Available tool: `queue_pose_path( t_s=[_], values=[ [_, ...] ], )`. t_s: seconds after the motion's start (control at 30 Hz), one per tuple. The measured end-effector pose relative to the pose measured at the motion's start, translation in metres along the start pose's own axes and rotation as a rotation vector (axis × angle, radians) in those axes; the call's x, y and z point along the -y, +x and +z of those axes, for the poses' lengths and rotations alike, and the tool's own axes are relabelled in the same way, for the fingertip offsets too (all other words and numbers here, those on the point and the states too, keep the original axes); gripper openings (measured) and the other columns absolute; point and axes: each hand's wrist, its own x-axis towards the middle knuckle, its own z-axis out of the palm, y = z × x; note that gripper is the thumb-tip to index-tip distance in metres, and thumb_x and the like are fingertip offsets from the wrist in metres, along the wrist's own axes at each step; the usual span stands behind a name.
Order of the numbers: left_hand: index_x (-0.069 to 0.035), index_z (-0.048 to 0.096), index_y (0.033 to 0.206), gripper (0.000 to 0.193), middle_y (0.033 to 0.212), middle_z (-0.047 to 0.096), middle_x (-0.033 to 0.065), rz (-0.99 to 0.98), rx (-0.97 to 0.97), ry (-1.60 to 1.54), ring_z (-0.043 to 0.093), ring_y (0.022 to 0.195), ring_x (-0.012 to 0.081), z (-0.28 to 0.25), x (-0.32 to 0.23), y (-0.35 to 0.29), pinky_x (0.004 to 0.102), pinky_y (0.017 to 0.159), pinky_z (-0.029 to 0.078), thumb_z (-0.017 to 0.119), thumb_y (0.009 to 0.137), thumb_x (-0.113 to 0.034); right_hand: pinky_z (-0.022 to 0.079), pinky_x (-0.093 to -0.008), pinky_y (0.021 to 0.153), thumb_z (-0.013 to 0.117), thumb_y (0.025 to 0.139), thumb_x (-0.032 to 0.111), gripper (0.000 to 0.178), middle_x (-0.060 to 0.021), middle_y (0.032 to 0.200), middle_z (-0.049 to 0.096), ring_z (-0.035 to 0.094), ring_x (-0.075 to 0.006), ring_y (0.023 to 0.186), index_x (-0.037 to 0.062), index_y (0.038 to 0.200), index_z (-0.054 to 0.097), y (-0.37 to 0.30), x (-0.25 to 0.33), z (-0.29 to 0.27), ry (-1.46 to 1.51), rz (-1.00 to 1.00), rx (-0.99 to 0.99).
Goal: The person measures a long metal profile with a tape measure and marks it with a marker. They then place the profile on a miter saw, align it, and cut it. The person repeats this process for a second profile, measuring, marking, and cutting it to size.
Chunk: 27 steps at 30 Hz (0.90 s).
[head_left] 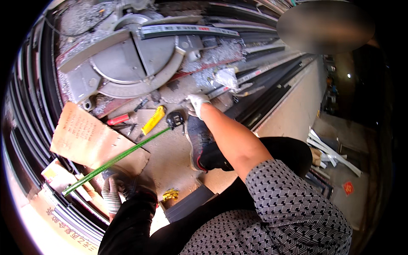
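The person wears white knit gloves on the left hand (111,193) and right hand (196,104). The left arm has a long black sleeve; the right has a short black-and-white patterned one. Trousers and shoe are black.

We see a dusty workbench (170,157) | on it: mitre saw base (127,63), cardboard sheet (91,138), yellow utility knife (153,120), red tool (117,119), metal shavings (216,55), long dark profiles (272,91)

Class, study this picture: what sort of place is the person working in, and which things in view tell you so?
Probably a metal-cutting workshop. A mitre saw sits amid metal shavings, long dark profiles lie stacked beside it, and the gloved left hand holds a green tape across the floor.
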Motion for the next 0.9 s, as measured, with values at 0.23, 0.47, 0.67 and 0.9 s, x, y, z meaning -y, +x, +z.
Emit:
queue_pose_path(
  t_s=[0.23, 0.47, 0.67, 0.9],
  values=[
    [0.002, 0.069, 0.112, 0.031, 0.076, 0.065, 0.0043, -0.033, 0.022, -0.117, 0.051, 0.06, 0.0071, 0.003, 0.002, 0.003, 0.0226, 0.06, 0.047, 0.054, 0.108, -0.025, 0.047, -0.0334, 0.041, 0.066, 0.097, 0.035, 0.031, -0.0067, 0.064, 0.061, 0.052, -0.0175, 0.039, 0.0055, 0.09, 0.061, -0.049, 0.046, 0.0, 0.119, -0.543, 0.009],
    [0.001, 0.068, 0.114, 0.031, 0.077, 0.066, 0.0034, -0.067, 0.069, -0.13, 0.052, 0.061, 0.0058, 0.001, -0.006, 0.003, 0.0217, 0.06, 0.048, 0.054, 0.108, -0.026, 0.058, -0.0332, 0.053, 0.068, 0.099, 0.037, 0.035, -0.0132, 0.088, 0.073, 0.057, -0.0142, 0.051, 0.003, 0.104, 0.061, -0.107, 0.154, 0.05, 0.375, -0.601, 0.219],
    [0.001, 0.068, 0.113, 0.031, 0.079, 0.066, 0.0045, -0.049, 0.082, -0.155, 0.053, 0.063, 0.0064, 0.001, -0.006, 0.002, 0.0226, 0.062, 0.049, 0.053, 0.109, -0.025, 0.06, -0.0366, 0.057, 0.071, 0.097, 0.039, 0.036, -0.0109, 0.08, 0.071, 0.061, -0.0158, 0.055, 0.0054, 0.093, 0.061, -0.104, 0.198, 0.087, 0.599, -0.355, 0.401],
    [0.002, 0.067, 0.117, 0.032, 0.08, 0.066, 0.005, -0.079, 0.079, -0.168, 0.055, 0.066, 0.0074, -0.002, -0.007, -0.001, 0.0236, 0.066, 0.05, 0.053, 0.108, -0.025, 0.047, -0.0251, 0.049, 0.073, 0.097, 0.034, 0.022, 0.0016, 0.075, 0.058, 0.055, -0.0113, 0.058, 0.0162, 0.102, 0.061, -0.12, 0.176, 0.104, 0.754, -0.332, 0.397]
  ],
)
